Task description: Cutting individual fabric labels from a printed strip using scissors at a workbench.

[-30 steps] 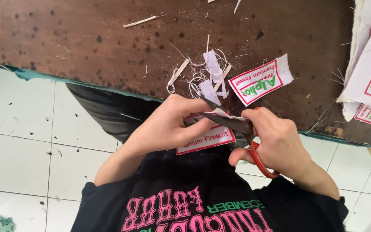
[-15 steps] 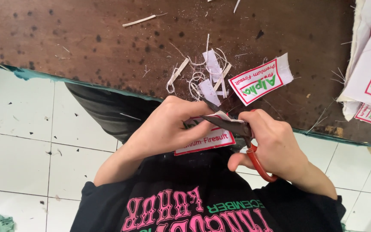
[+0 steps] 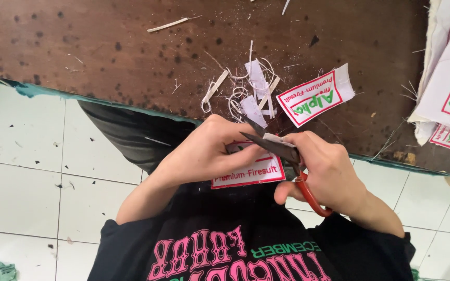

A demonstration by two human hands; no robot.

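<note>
Left hand (image 3: 209,153) curled, fingers pinching, thumb on top, just left of the scissors (image 3: 287,166); forearm bare, angled down-left; right hand (image 3: 326,174) wrapped around those scissors, fingers through the red loop, knuckles up; right forearm slanting down-right; wrists close together.

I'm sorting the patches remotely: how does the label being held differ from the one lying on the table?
The held label is gripped by the left hand, off the table edge, partly hidden, with the scissors in the right hand at its top edge. The table label lies flat, untouched, tilted and fully visible beside white trimmings. Both are white rectangles with red borders.
</note>
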